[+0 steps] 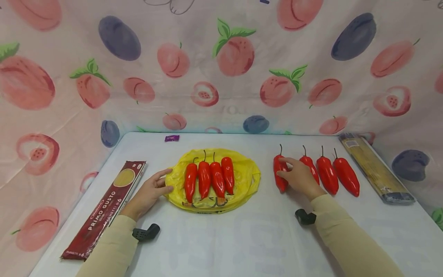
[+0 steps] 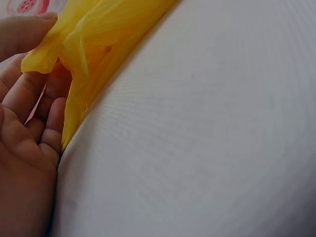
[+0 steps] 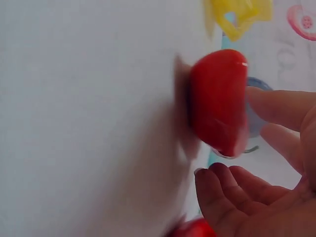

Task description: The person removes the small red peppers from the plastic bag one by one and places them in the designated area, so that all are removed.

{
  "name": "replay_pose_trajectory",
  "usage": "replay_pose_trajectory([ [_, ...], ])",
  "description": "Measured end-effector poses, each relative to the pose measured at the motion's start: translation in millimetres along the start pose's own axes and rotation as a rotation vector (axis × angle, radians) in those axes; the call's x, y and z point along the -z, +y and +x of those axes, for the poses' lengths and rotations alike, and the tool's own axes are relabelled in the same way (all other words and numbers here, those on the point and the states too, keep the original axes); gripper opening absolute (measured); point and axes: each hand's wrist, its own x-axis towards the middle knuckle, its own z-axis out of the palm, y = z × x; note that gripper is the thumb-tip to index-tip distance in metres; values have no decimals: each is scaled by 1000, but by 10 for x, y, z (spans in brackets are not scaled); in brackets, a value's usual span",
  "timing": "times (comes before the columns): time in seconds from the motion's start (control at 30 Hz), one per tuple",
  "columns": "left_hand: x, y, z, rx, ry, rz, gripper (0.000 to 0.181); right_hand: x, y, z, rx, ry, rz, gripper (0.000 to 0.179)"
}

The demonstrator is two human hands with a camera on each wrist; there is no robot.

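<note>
My left hand pinches the left edge of a flat yellow plastic bag, thumb above and fingers beneath; the bunched plastic shows in the left wrist view. Several red peppers lie side by side on the bag. To the right, my right hand reaches over a single red pepper on the table. In the right wrist view, the thumb touches this pepper while the lower fingers stand apart from it. Three more red peppers lie in a row beyond that hand, one partly hidden by it.
A dark red spaghetti packet lies at the left, partly beneath the left forearm. At the right edge rests a clear pack of spaghetti. One small purple wrapped item is at the back. A fruit-patterned cloth rises behind the table.
</note>
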Motion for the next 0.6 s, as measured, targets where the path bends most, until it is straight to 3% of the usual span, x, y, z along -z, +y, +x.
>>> replay_pose_trajectory([
  [0.13,-3,5,-7,-13,-5,1,70,54,-46,-41,20,31,-3,72],
  [0.33,-2,13,-10,-21,-5,3,70,93,-245,-147,120,70,-35,67],
  [0.6,-2,-4,-2,-14,-7,3,71,-71,-567,-259,235,53,-25,63],
])
